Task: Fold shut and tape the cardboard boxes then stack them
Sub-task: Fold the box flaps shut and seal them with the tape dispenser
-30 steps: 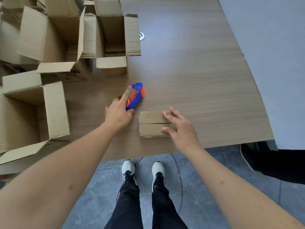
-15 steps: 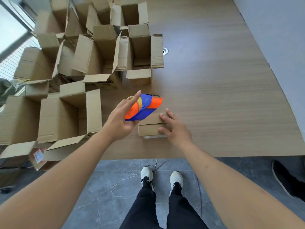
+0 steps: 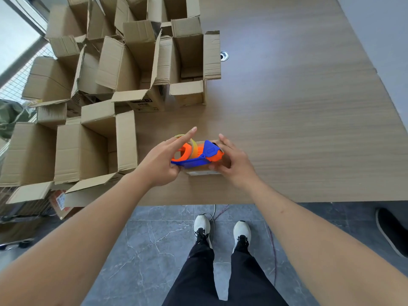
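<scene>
Open boxes (image 3: pixel 123 89) left of closed box (image 3: pixel 202 172) (on table (image 3: pixel 298 129)).

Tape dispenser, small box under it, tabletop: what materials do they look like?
Tape dispenser: moulded plastic by the look, saturated blue and orange with a soft sheen; its roll looks like clear yellowish film.
Small box: brown cardboard, matte, like the open boxes whose flaps show creases.
Tabletop: probably wood-grain laminate, even streaks, low gloss.

Likely packing workroom: wooden table (image 3: pixel 298 120), piled open cardboard boxes (image 3: pixel 123 69), grey tiled floor (image 3: pixel 154 239).
</scene>
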A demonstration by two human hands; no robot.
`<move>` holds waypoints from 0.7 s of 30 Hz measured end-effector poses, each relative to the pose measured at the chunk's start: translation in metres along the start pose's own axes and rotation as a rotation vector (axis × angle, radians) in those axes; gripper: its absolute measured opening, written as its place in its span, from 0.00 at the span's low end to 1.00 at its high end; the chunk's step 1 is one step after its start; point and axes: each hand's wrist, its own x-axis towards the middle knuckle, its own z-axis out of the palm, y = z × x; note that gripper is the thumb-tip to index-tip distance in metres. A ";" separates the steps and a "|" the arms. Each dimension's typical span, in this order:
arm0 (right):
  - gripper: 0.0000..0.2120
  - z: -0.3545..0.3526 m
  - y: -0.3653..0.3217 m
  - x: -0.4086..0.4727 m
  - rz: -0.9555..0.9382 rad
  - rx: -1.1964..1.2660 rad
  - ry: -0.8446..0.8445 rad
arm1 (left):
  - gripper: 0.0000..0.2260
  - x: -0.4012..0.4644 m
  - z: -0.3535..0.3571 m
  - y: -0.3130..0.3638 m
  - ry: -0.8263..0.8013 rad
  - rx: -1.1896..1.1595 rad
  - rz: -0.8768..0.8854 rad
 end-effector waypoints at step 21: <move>0.08 -0.038 -0.028 0.031 0.017 0.029 -0.027 | 0.48 0.006 -0.005 0.001 -0.108 0.104 -0.006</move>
